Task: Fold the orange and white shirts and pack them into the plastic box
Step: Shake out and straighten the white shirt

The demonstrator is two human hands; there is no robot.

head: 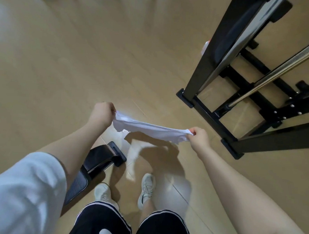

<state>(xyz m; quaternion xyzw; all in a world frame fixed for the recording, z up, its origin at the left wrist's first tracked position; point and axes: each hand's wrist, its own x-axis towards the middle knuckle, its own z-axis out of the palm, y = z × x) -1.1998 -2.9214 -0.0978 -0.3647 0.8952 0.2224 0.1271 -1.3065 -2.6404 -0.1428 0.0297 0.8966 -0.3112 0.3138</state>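
Head view, looking down: the person stands and holds a thin white cotton shirt [149, 129] stretched in the air between both hands above the pale wooden floor [62, 66]. Left hand [101, 113] and right hand [200, 137] each pinch one end with curled fingers, probably to shake the soft, limp cloth flat before folding. A small orange patch shows at the right fingers. A black metal frame [213, 111] stands to the right. No plastic box is visible.
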